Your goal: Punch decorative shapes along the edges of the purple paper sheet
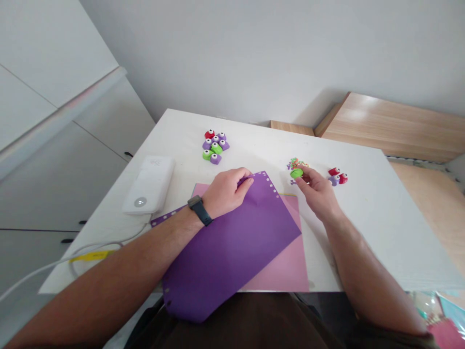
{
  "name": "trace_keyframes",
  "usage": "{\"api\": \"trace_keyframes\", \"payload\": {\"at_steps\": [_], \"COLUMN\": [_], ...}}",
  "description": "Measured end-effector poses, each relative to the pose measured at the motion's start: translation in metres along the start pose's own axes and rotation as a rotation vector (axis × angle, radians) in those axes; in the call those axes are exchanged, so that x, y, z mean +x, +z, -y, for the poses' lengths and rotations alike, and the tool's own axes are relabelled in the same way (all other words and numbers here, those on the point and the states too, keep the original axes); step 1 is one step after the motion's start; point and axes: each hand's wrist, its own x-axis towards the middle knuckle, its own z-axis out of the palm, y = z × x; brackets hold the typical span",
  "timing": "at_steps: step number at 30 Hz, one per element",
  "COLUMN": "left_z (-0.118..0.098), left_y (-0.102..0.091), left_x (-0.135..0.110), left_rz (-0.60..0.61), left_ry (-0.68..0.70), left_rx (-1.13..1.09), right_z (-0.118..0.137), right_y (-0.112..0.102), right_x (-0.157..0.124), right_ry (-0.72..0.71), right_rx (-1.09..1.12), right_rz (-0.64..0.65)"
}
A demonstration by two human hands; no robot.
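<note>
My left hand is closed on the upper edge of a purple sheet of paper, with a watch on that wrist. Small star-shaped holes run along parts of the sheet's edges. Beneath it a pink sheet shows. My right hand grips a green craft punch between thumb and fingers, right of the purple sheet and apart from it. Just behind that punch lies a small heap of multicoloured paper cutouts, partly hidden by my fingers.
Several red, purple and green craft punches stand in a cluster at the back left. More red and purple punches sit beyond my right hand. A white box-shaped device with a cable occupies the left side of the white table.
</note>
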Motion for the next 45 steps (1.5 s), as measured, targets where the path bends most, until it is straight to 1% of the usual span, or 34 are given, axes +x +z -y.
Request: {"api": "trace_keyframes", "payload": {"at_steps": [4, 9, 17, 22, 25, 31, 39, 45], "left_z": [-0.001, -0.001, -0.001, 0.000, 0.000, 0.000, -0.001, -0.003], "left_y": [-0.001, -0.001, -0.001, 0.000, 0.000, 0.000, -0.001, -0.002], "left_x": [0.000, 0.000, 0.000, 0.000, 0.000, 0.000, 0.000, 0.000], "left_rz": [-0.002, -0.004, -0.001, -0.004, 0.002, 0.003, 0.004, 0.011], "left_ry": [-0.001, 0.003, 0.006, 0.007, 0.005, 0.011, 0.008, 0.007], "left_rx": [0.000, 0.002, 0.004, 0.000, -0.002, 0.001, 0.000, 0.011], "right_z": [0.001, 0.009, 0.017, 0.021, 0.023, 0.024, 0.021, 0.021], "right_y": [0.000, 0.000, -0.002, -0.005, -0.004, -0.003, 0.001, 0.002], "right_x": [-0.001, -0.001, 0.000, 0.001, 0.000, 0.001, 0.001, 0.000], "right_ry": [0.000, -0.002, 0.162, 0.228, 0.255, 0.262, 0.222, 0.212], "right_rx": [0.058, 0.161, 0.372, 0.529, 0.581, 0.578, 0.498, 0.496], "right_rz": [0.017, 0.025, 0.039, 0.067, 0.073, 0.063, 0.000, 0.008]}}
